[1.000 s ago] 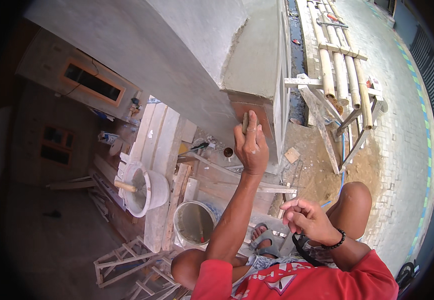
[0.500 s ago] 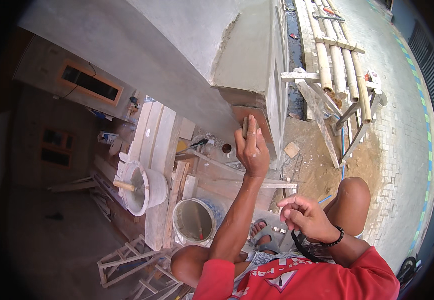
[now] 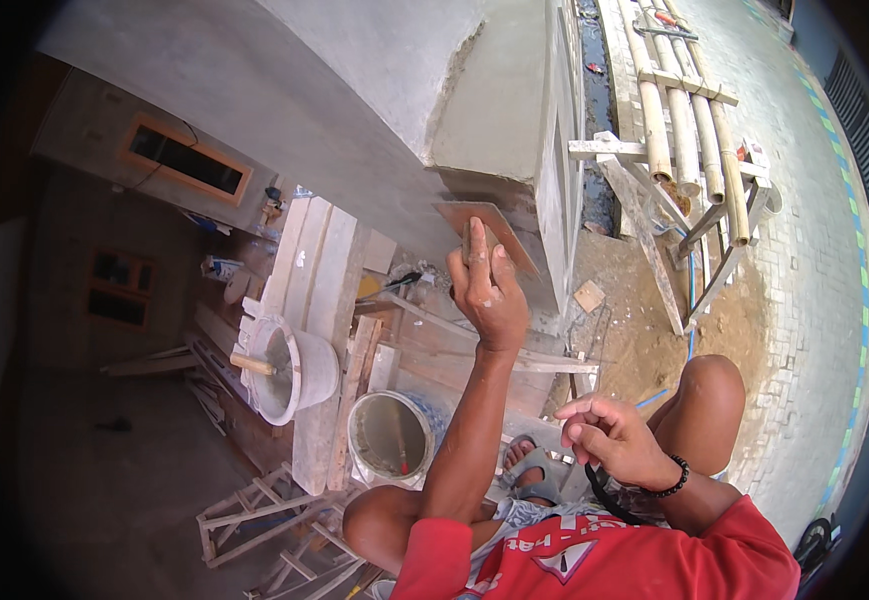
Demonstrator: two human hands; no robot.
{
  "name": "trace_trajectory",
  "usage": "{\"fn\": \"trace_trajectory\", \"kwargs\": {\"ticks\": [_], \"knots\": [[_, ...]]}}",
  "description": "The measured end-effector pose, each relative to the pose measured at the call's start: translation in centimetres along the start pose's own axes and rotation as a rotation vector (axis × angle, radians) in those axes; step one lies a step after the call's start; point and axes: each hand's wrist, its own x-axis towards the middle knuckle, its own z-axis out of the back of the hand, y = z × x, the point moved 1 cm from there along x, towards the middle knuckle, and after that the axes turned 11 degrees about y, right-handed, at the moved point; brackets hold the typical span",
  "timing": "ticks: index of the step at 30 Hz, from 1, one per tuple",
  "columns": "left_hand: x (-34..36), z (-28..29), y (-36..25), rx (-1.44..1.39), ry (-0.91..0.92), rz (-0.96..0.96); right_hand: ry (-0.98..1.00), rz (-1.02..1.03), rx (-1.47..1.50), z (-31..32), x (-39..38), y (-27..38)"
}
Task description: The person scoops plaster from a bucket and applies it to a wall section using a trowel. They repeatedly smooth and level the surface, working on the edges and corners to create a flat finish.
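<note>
My left hand (image 3: 492,305) is closed around the handle of a plastering float (image 3: 506,238) with a thin, reddish-brown flat plate. The plate lies tilted against the lower part of a grey plastered column (image 3: 494,120); I cannot tell whether its whole face touches. Just above the plate, a band of darker plaster runs across the column. Over my right knee hovers my right hand (image 3: 619,440), a dark beaded bracelet on its wrist. Its fingers are loosely bent and apart, with nothing seen in them.
Planks (image 3: 319,260) at the left carry a white bucket (image 3: 319,370) with a wooden-handled tool across it. Another bucket (image 3: 389,435) stands near my left knee. Bamboo poles (image 3: 679,130) rest on a wooden trestle (image 3: 644,240) at the far right, beside sand and paving.
My left hand has moved left with the float, and the plate has turned so that more of it shows. My right hand stays nearly in place.
</note>
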Motion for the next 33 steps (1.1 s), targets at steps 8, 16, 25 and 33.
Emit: {"fn": "trace_trajectory", "kwargs": {"ticks": [8,16,25,33], "knots": [[0.2,-1.4,1.5,0.011,0.058,0.033,-0.034,0.026,0.024,0.0,0.0,-0.3],[0.8,-0.8,0.5,-0.052,-0.030,0.031,-0.011,0.038,-0.009,0.1,0.0,-0.6],[-7.8,-1.8,3.7,-0.407,0.102,0.446,-0.149,0.104,0.002,0.5,-0.1,-0.1],[-4.6,6.2,-1.7,-1.472,0.434,0.483,-0.504,0.479,0.198,4.1,1.9,2.3]]}}
